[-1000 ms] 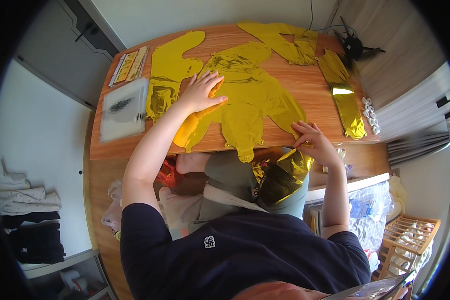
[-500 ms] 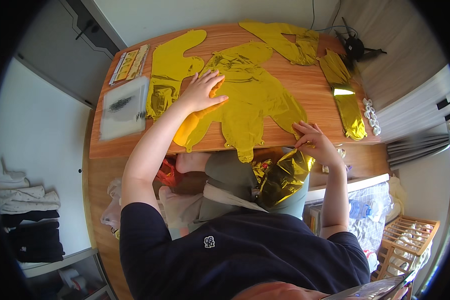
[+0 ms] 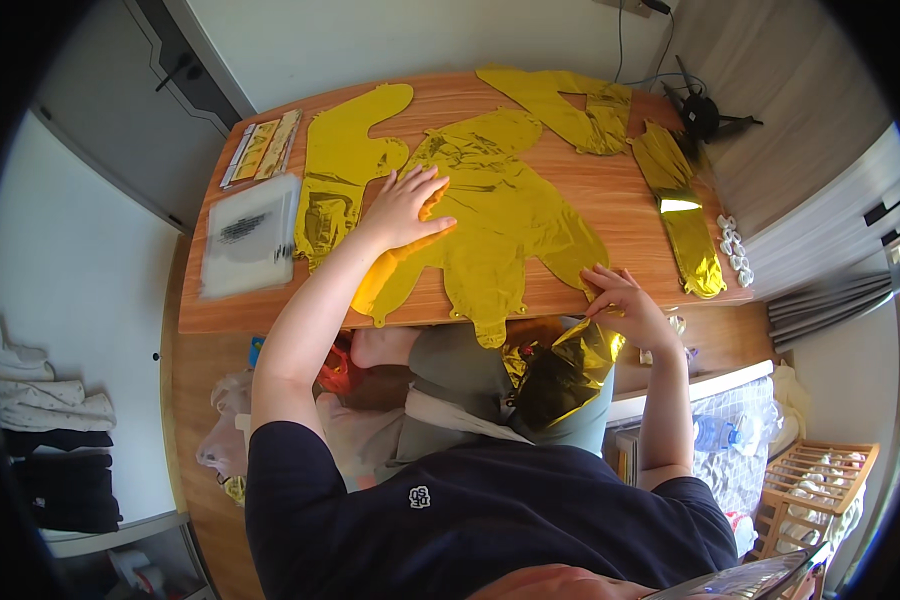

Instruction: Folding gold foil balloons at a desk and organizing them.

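Note:
A large flat gold foil balloon [image 3: 500,215], uninflated, spreads over the middle of the wooden table, its lower tabs hanging past the front edge. My left hand [image 3: 402,212] lies on its left part with fingers spread, holding nothing. At the front right edge, my right hand [image 3: 630,308] pinches crumpled gold foil [image 3: 575,365] that hangs down over my lap. Whether this foil joins the large balloon, I cannot tell. Another flat gold foil balloon [image 3: 345,145] lies left of the large one, a third piece of gold foil [image 3: 560,105] at the back.
A folded gold foil strip [image 3: 675,200] lies at the right, beside small white rolls [image 3: 735,250]. Behind it stands a black device with antennas [image 3: 702,118]. A translucent plastic sleeve [image 3: 250,240] and printed packets [image 3: 262,150] lie at the left. A wooden rack [image 3: 820,480] stands lower right.
The view has tilted, so the table sits a little lower in the picture. Both hands keep nearly the same places on the foil; the foil over my lap has shifted slightly.

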`<state>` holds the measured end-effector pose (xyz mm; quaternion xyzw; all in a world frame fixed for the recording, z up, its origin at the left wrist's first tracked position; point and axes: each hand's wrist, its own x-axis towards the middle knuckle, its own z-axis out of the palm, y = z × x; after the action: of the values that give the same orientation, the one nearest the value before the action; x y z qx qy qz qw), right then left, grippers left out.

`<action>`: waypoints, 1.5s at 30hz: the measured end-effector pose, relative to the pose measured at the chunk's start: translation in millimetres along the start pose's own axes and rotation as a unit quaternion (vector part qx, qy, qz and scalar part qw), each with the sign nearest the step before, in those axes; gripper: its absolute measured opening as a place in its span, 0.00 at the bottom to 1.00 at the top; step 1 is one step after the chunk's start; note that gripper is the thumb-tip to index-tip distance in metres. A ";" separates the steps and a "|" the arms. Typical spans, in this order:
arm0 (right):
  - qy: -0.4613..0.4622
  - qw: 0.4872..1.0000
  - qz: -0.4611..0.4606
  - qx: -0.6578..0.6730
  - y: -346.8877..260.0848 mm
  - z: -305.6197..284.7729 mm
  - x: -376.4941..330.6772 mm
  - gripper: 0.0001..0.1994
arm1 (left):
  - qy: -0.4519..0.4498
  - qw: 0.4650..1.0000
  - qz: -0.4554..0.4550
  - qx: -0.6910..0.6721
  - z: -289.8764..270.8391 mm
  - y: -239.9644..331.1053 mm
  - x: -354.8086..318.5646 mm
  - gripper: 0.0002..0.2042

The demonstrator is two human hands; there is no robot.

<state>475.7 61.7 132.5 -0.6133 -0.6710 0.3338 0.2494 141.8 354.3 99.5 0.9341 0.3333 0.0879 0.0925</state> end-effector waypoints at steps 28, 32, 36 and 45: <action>0.045 0.996 -0.061 -0.046 -15.3 4.5 -12.7 0.06 | 0.011 1.000 0.002 0.004 3.4 0.2 -2.7 0.42; -0.039 0.999 -0.019 -0.006 -54.9 -0.7 -20.7 0.07 | 0.011 1.000 -0.004 0.002 3.9 -6.8 -11.9 0.42; -0.075 0.982 -0.171 -0.012 -103.2 -21.5 -36.3 0.08 | 0.017 1.000 0.012 -0.003 0.2 3.9 4.7 0.41; 0.101 0.979 -0.091 0.151 -135.2 -49.8 100.5 0.07 | 0.045 0.999 0.006 -0.006 0.9 -3.1 -5.3 0.40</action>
<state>411.6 164.9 259.4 -0.5357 -0.6371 0.3439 0.4346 136.1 353.2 97.4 0.9308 0.3306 0.1322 0.0830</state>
